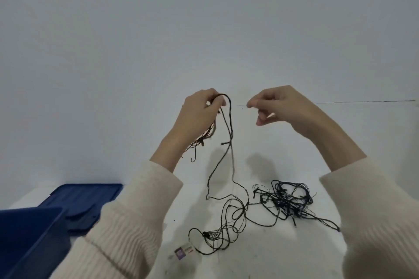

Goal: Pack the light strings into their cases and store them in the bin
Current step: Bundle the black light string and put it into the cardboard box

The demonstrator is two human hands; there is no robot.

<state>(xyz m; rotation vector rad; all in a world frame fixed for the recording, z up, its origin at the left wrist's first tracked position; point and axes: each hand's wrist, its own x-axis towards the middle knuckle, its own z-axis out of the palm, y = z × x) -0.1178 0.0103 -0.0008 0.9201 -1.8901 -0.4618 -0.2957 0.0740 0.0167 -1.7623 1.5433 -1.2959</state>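
Observation:
My left hand (199,112) is raised above the table and grips a bundle of thin dark light string (230,124); coils hang below the palm and two strands drop to the table. My right hand (276,104) is level with it, a short gap to the right, its thumb and forefinger pinched together; whether a strand lies between them cannot be told. On the white table (181,206) the string runs into loose loops (224,233) and a denser dark tangle (288,199) at the right. A blue bin (29,233) stands at the lower left.
A flat blue lid (86,197) lies behind the bin at the left. A small white and purple tag (184,252) lies on the table by the loops' near end. A plain pale wall rises behind the table. Cream knitted sleeves cover both forearms.

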